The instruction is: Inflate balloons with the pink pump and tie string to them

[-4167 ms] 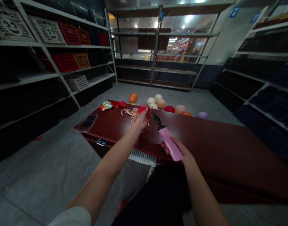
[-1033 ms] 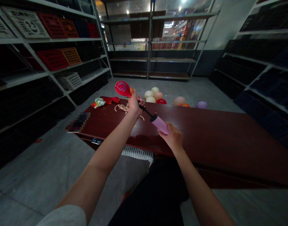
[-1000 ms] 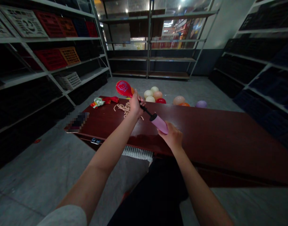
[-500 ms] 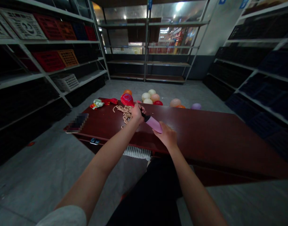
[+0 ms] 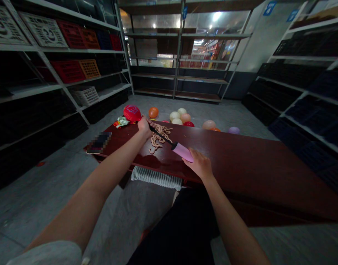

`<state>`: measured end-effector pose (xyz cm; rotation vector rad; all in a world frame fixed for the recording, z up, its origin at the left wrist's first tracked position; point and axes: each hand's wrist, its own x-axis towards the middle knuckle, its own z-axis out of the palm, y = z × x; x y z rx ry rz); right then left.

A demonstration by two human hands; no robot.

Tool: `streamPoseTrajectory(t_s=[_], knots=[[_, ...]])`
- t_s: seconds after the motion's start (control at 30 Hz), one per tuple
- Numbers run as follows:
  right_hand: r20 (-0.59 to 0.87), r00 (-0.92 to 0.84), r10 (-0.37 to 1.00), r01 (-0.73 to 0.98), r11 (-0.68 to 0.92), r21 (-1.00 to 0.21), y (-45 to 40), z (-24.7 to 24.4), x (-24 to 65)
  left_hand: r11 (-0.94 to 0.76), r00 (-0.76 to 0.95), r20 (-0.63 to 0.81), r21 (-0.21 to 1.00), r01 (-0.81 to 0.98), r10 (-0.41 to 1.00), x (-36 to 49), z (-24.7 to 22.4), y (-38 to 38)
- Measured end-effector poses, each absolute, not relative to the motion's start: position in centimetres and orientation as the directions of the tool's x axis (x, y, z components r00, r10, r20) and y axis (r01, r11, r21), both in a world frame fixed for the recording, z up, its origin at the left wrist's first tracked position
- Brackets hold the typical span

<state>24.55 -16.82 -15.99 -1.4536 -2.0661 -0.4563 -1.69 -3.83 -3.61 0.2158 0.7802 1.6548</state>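
Observation:
A balloon pump [image 5: 182, 152] spans my two hands, with its thin black rod drawn out of the pink barrel. My right hand [image 5: 200, 163] is wrapped round the barrel's near end. At the other end my left hand [image 5: 145, 127] closes round the pump's black end and the neck of a red balloon [image 5: 132, 113], partly filled and printed with a blue figure. The fingers hide where balloon and pump meet. Below and right of my left hand, a heap of beige, cord-like strands [image 5: 159, 136] lies on the dark red table [image 5: 240, 158].
Limp balloons [image 5: 121, 122] and a blurred-out dark flat object [image 5: 99, 142] lie on the table's left part. Beyond its far edge are several inflated balloons, one an orange balloon [image 5: 153, 112]. A ribbed whitish roll [image 5: 156, 177] sits under the front edge. Shelves with crates [image 5: 72, 71] stand left.
My left hand has moved left, away from my right, pulling the black rod out of the pink barrel. The red balloon moved along and looks a little bigger. The view has shifted slightly.

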Motion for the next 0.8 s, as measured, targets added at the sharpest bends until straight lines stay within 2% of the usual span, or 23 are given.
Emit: streamPoseTrajectory(t_s=[0.17, 0.43, 0.63, 0.8], knots=[[0.643, -0.253, 0.723, 0.923, 0.380, -0.065, -16.2, -16.2, 24.6, -0.085, -0.304, -0.258, 0.617, -0.782, 0.917, -3.5, -2.1, -2.8], [0.694, -0.105, 0.712, 0.944, 0.291, -0.156, -15.8, -16.5, 25.6, -0.104, -0.277, -0.198, 0.608, -0.787, 0.940, 1.6, -1.5, -1.9], [0.656, -0.056, 0.753, 0.944, 0.254, -0.211, -15.7, -16.3, 25.5, -0.064, -0.181, -0.126, 0.624, -0.779, 0.975, 7.0, -3.2, -3.9], [0.633, -0.018, 0.774, 0.943, 0.224, -0.248, -15.7, -16.4, 25.7, -0.030, -0.152, -0.139, 0.632, -0.775, 0.979, 11.1, -5.4, -5.7]])
